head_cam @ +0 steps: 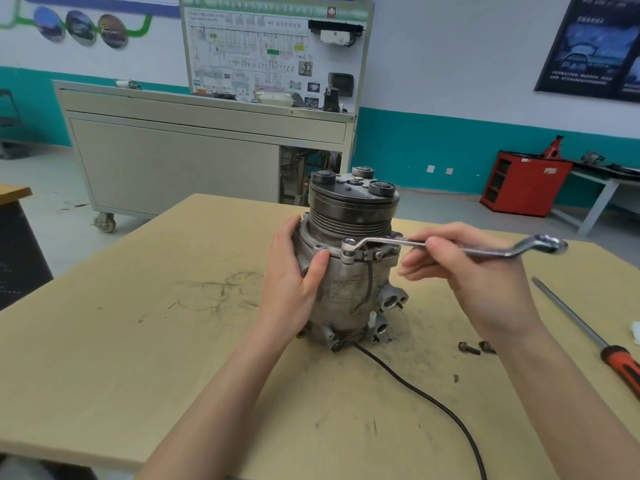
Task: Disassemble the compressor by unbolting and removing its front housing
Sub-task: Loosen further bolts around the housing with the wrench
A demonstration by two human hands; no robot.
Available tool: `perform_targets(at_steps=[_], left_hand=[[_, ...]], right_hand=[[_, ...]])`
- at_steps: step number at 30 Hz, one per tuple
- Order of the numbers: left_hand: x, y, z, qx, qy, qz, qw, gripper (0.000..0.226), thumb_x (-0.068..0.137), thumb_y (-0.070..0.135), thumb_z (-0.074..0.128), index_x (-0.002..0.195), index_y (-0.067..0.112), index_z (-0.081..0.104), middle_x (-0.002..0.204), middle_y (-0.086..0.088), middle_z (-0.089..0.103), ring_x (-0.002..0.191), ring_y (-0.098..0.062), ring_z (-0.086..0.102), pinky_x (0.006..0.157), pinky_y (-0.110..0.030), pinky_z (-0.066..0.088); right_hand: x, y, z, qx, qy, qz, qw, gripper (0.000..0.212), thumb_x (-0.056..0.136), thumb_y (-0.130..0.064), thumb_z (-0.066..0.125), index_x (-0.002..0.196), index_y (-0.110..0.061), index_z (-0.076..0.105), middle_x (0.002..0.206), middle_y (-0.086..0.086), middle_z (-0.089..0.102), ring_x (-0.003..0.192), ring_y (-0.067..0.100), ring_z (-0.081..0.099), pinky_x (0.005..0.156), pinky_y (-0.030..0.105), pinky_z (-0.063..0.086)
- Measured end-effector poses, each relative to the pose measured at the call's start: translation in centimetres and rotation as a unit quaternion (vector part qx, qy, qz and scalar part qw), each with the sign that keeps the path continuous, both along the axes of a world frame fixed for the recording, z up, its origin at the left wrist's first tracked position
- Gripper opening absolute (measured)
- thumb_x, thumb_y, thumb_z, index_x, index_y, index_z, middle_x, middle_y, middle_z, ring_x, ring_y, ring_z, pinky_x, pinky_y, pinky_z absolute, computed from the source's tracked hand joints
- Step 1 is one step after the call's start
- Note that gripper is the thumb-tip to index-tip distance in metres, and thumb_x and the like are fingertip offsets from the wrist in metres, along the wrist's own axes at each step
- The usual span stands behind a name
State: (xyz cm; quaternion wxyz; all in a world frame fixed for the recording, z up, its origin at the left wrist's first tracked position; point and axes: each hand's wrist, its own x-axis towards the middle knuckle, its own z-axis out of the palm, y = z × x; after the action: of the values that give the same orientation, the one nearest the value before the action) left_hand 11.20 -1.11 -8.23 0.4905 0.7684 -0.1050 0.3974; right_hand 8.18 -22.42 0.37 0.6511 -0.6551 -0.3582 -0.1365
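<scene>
Compressor (349,271) stands upright near the middle of the bench (138,341), clutch pulley (353,206) on top, ports facing front-right at the bottom.

Left hand (298,282) grips the compressor body from its left side: fingers wrap round the back, thumb lies across the front just below the flange.

Right hand (467,271) pinches the shank of an offset ring spanner (450,245) between thumb and fingertips, the other fingers loosely extended. The spanner is roughly horizontal. Its near ring end sits over a flange bolt (348,249) at the front of the housing joint; its free end sticks out to the right, past the hand and above the bench.

A thin black lead runs down the compressor's front. A black cable (433,400) leaves its base and trails across the bench toward the near edge.

2 loose bolts (469,348) lie side by side on the bench to the right of the compressor, close to the right wrist. A screwdriver (588,334) with an orange-and-black handle lies diagonally further right, well apart from the compressor. The bench surface is scuffed and grimy around the base.

Behind: grey wheeled cabinet (173,161) carrying a wiring-diagram board (270,53), and a red tool cabinet (523,185) by the far wall.
</scene>
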Motion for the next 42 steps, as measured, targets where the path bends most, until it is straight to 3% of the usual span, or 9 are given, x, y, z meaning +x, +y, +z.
perform_targets(at_steps=[4,7,14,17,20,24,29,36,42], left_hand=[[0.0,-0.1,0.1,-0.005,0.001,0.002,1.000,0.052,0.088,0.057,0.041,0.135,0.037,0.028,0.126,0.037,0.034,0.120,0.019,0.033,0.098,0.000,0.022],[-0.1,0.0,0.1,-0.005,0.001,0.004,1.000,0.051,0.088,0.056,0.041,0.134,0.038,0.028,0.125,0.039,0.034,0.119,0.020,0.033,0.098,0.001,0.022],[-0.1,-0.1,0.2,-0.002,0.008,0.003,1.000,0.054,0.088,0.058,0.041,0.135,0.036,0.029,0.124,0.036,0.036,0.118,0.021,0.033,0.097,0.001,0.023],[0.0,-0.1,0.1,-0.002,0.004,0.005,1.000,0.062,0.087,0.058,0.040,0.140,0.025,0.033,0.126,0.022,0.040,0.118,0.018,0.034,0.099,-0.001,0.024],[0.1,-0.1,0.1,0.005,0.001,0.010,1.000,0.064,0.088,0.057,0.040,0.141,0.022,0.033,0.129,0.014,0.040,0.116,0.019,0.033,0.099,-0.001,0.023],[0.0,-0.1,0.1,0.006,0.004,0.008,1.000,0.063,0.088,0.057,0.040,0.140,0.024,0.032,0.129,0.014,0.040,0.117,0.015,0.035,0.100,-0.002,0.023],[-0.1,0.0,0.1,-0.003,0.010,0.006,1.000,0.056,0.087,0.059,0.041,0.136,0.035,0.030,0.125,0.030,0.040,0.118,0.016,0.037,0.099,-0.002,0.026],[-0.1,0.0,0.1,-0.011,0.012,0.000,1.000,0.054,0.086,0.058,0.043,0.134,0.039,0.029,0.126,0.028,0.042,0.121,0.009,0.040,0.102,-0.011,0.030],[-0.2,-0.1,0.2,-0.006,0.010,0.004,1.000,0.057,0.087,0.058,0.042,0.137,0.033,0.031,0.130,0.017,0.043,0.120,0.011,0.039,0.100,-0.004,0.027]], right_hand=[[4.5,0.2,1.4,0.048,0.200,0.100,0.974,0.027,0.081,-0.012,0.051,0.075,-0.014,0.077,0.062,0.005,0.068,0.053,0.013,0.065,0.050,0.016,0.052],[5.8,0.7,2.2,0.040,0.200,0.106,0.973,0.028,0.081,-0.017,0.051,0.071,-0.012,0.077,0.058,0.005,0.067,0.049,0.012,0.063,0.047,0.015,0.050],[0.7,1.5,2.2,0.040,-0.062,-0.066,0.995,0.017,0.090,-0.019,0.059,0.081,-0.016,0.073,0.064,0.005,0.070,0.054,0.020,0.068,0.052,0.022,0.054],[-1.7,2.1,1.2,-0.044,-0.199,-0.139,0.969,0.011,0.088,-0.024,0.060,0.089,-0.018,0.069,0.066,0.000,0.070,0.056,0.014,0.068,0.055,0.028,0.056],[-2.9,2.4,0.1,-0.110,-0.272,-0.191,0.937,0.033,0.090,-0.037,0.054,0.100,-0.008,0.067,0.079,0.005,0.070,0.064,0.018,0.070,0.058,0.037,0.059],[-3.3,1.6,-0.6,-0.170,-0.353,-0.216,0.894,0.033,0.089,-0.028,0.057,0.097,0.001,0.071,0.082,0.004,0.072,0.072,0.007,0.067,0.068,0.015,0.055],[-1.0,0.4,-0.5,-0.016,-0.087,-0.072,0.993,0.016,0.088,-0.014,0.059,0.088,-0.020,0.074,0.073,0.000,0.072,0.064,0.016,0.070,0.060,0.022,0.056],[4.5,0.3,1.1,0.073,0.210,0.079,0.972,0.036,0.089,-0.012,0.047,0.070,-0.013,0.077,0.061,0.004,0.068,0.052,0.012,0.064,0.049,0.016,0.051],[1.9,0.4,2.0,0.026,0.070,0.006,0.997,0.022,0.088,-0.022,0.059,0.075,-0.015,0.075,0.065,0.009,0.070,0.057,0.023,0.068,0.053,0.021,0.054]])
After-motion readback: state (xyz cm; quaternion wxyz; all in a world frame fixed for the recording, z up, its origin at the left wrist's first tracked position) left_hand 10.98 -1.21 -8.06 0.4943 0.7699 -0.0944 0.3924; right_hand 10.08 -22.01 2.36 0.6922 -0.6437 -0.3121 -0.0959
